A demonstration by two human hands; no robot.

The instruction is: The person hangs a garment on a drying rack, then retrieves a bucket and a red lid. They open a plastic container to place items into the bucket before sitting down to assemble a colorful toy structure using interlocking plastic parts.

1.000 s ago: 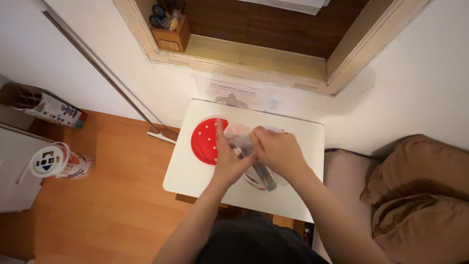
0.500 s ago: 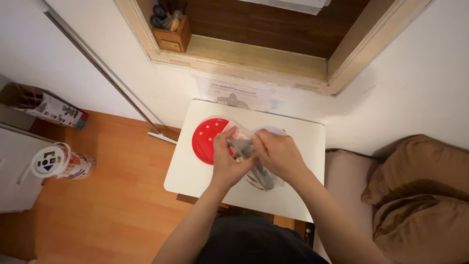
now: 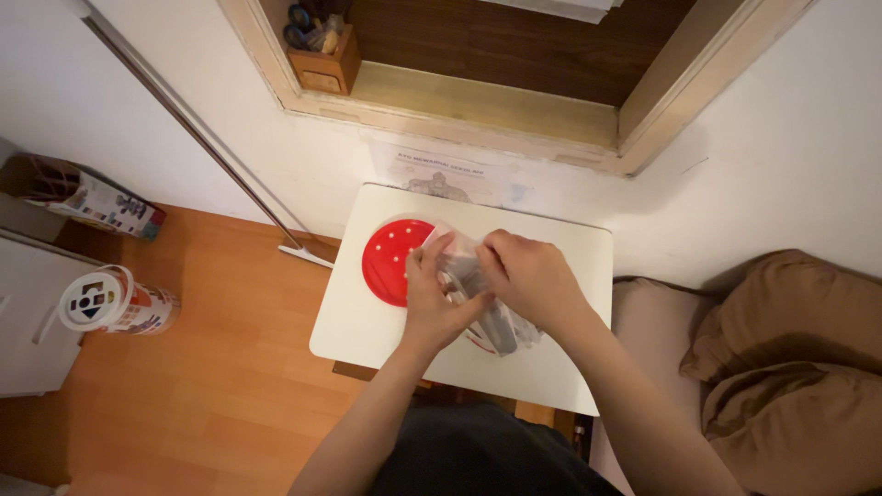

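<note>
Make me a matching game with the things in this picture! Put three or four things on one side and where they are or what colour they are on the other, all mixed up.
Things:
1. plate
2. clear plastic bag
3. round canister
4. small table

Descriptions:
A. lying on its side on the wooden floor
B. white, set against the wall
C. red with white dots
D. held between the left hand and right hand

Pairs: 1-C, 2-D, 3-A, 4-B

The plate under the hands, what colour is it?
Red with small white dots, seen from the head view.
</note>
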